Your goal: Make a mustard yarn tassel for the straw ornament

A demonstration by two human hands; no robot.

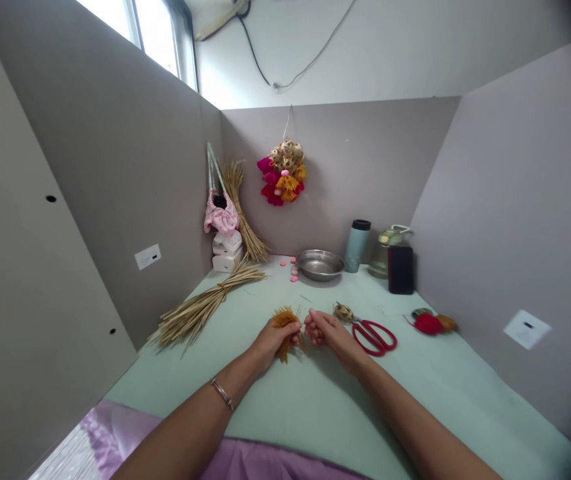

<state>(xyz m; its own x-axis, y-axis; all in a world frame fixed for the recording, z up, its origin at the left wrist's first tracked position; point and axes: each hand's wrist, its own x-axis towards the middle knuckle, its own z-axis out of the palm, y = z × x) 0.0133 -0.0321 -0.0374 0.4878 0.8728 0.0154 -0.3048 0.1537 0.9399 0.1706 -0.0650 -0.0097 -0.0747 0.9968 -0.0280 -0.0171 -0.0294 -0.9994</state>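
Note:
Near the middle of the pale green table, my left hand (pixel 276 339) grips a mustard-yellow yarn tassel (pixel 284 319), its fringe sticking out above and below the fingers. Just to the right, my right hand (pixel 321 328) is closed in a pinch close to the tassel; what lies between its fingertips is too small to make out. Beyond the right hand lie red-handled scissors (pixel 374 337), with a small woven straw ball (pixel 344 312) by their blades.
Straw bundle (pixel 200 310) lies left; metal bowl (pixel 320 265), pink pieces (pixel 294 271), blue tumbler (pixel 357 247), green jug (pixel 379 257) and dark phone (pixel 401 270) stand behind. Yarn balls (pixel 428 324) are right. Colourful tassels (pixel 285 175) hang on the back wall.

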